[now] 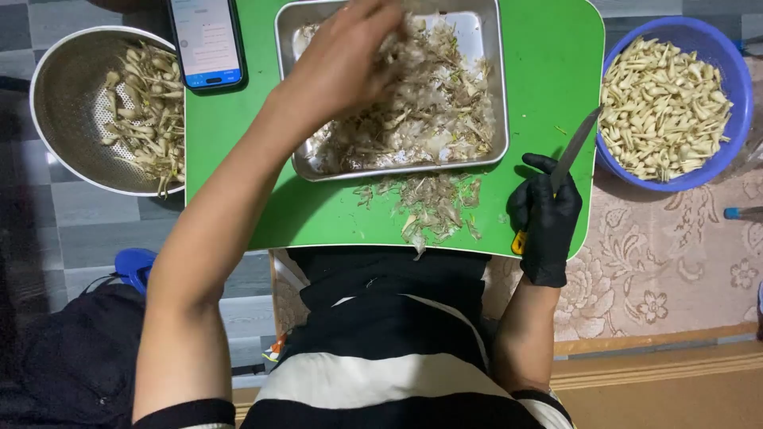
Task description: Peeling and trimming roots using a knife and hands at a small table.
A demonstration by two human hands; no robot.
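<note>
Nearest you, your right hand (547,226) in its black glove is clenched on a yellow-handled knife (566,168); the blade's long axis runs up and right, tip toward the blue plastic bowl of trimmed pale stems (666,107). Just left of it, a loose heap of papery trimmings (425,205) lies on the green board (548,71), touching the tray's near rim. Farther out, your bare left hand (342,67) is over the rectangular steel tray of peelings (489,155), fingers among the scraps; whether they grip any, you cannot tell. Far left: a round steel colander of untrimmed stems (75,111) and a dark smartphone (205,44). Nothing stands between hands and tray.
</note>
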